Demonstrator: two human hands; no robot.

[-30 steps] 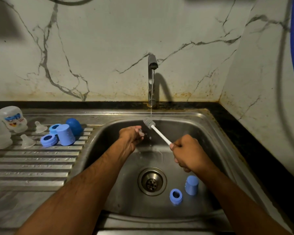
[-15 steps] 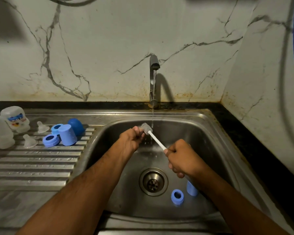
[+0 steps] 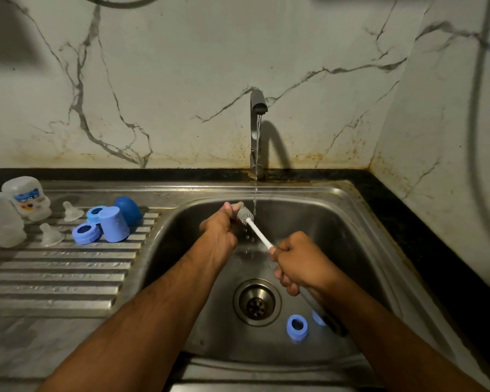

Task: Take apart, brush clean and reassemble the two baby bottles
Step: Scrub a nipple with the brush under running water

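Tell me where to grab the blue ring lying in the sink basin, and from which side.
Pinch the blue ring across its outer wall, coming from above. It lies flat near the drain with its hole facing up, so thumb outside and a finger in the hole would also likely hold.

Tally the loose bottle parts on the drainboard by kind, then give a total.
Clear bottle bodies: 2
Clear teats: 2
Light blue screw rings: 2
Light blue cap: 1
Dark blue cap: 1
Total: 8
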